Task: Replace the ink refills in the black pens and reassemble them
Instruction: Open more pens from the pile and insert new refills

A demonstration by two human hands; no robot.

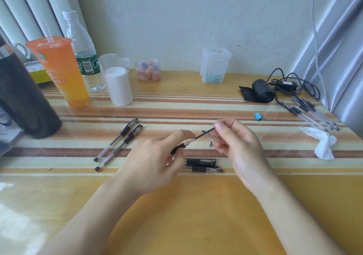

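My left hand (155, 162) grips a pen barrel (179, 147) by its black rubber grip, held tilted above the table. A dark ink refill (204, 134) sticks out of the barrel's open end, and my right hand (237, 144) pinches the refill's far end. A small metal tip cone (210, 143) lies on the table between my hands. Two capped black pens (119, 140) lie side by side to the left. More black pens (203, 165) lie below my hands, partly hidden by my left fingers. Several clear pens or refills (312, 113) lie in a pile at the right.
At the back left stand an orange drink cup (62, 71), a water bottle (84, 54) and a white roll (118, 86). A candy jar (148, 70) and clear box (215, 66) stand by the wall. A black roll (262, 93), cable, blue clip (258, 116) and crumpled tissue (322, 143) lie at the right.
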